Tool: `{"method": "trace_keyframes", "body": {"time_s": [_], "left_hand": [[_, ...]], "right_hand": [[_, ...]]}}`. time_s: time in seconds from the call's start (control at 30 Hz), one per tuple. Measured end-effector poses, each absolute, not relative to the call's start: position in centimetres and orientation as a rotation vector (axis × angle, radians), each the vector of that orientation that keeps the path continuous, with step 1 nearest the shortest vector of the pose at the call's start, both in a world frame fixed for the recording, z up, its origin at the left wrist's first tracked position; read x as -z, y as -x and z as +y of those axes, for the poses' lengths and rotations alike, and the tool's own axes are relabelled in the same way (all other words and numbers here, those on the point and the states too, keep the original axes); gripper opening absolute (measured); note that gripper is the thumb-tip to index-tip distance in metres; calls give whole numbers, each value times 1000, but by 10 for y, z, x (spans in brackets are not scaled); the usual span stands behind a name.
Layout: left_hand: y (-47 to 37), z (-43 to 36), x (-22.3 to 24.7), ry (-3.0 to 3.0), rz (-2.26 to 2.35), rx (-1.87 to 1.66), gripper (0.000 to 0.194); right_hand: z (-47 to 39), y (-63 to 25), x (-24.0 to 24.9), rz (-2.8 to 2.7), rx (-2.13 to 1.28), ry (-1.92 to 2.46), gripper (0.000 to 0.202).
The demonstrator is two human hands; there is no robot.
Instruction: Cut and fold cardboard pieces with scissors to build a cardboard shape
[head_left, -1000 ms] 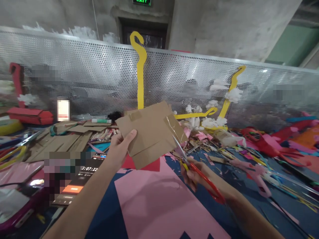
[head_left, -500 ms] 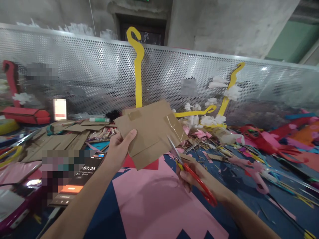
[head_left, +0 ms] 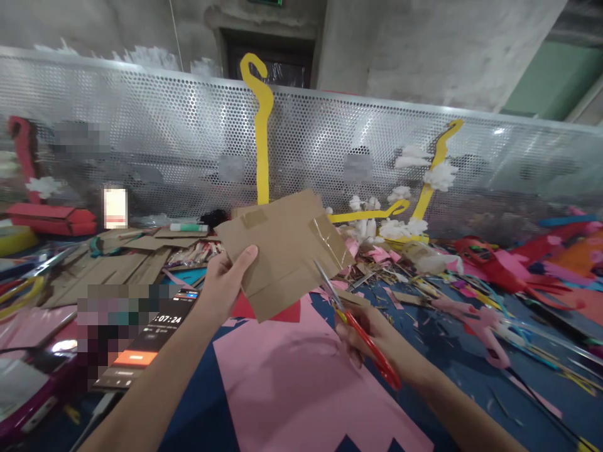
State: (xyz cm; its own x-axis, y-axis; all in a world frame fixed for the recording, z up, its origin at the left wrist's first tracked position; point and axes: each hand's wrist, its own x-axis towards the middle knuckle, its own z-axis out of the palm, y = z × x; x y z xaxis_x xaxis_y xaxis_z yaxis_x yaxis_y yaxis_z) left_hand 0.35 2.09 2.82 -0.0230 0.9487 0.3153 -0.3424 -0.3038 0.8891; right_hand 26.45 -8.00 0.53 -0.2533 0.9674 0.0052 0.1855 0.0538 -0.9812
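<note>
Brown cardboard [head_left: 282, 251] with strips of clear tape is gripped at its left edge by my left hand [head_left: 229, 276], thumb on top and the other fingers hidden behind. My right hand [head_left: 365, 329] is wrapped round the handles of red-handled scissors [head_left: 374, 351]. The scissor blades point up and left and lie at the cardboard's lower right part. Beneath the hands lies a large pink sheet [head_left: 301, 383], with a red piece [head_left: 285, 312] partly under the cardboard. A tall yellow hooked strip [head_left: 262, 144] rises behind the cardboard; its lower end is hidden.
A phone [head_left: 155, 339] showing a timer lies left of my left forearm. Cardboard pieces [head_left: 103, 270] are stacked further left. A pink glue gun [head_left: 490, 333] with a cord lies at right, among scraps. A perforated metal panel [head_left: 311, 138] stands across the back.
The scissors' handles have swung slightly left and their blades look closer together. My left hand and the cardboard have hardly moved.
</note>
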Motion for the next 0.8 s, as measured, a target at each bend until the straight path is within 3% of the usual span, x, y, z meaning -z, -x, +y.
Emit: {"method": "trace_keyframes", "body": {"time_s": [0.33, 0.8], "left_hand": [[0, 25, -25, -1174, 713, -1567, 34], [1, 26, -25, -1230, 745, -1608, 42]], "right_hand": [[-73, -261, 8, -1392, -1303, 1185, 32], [-73, -263, 20, -1329, -1384, 1170, 45]]}}
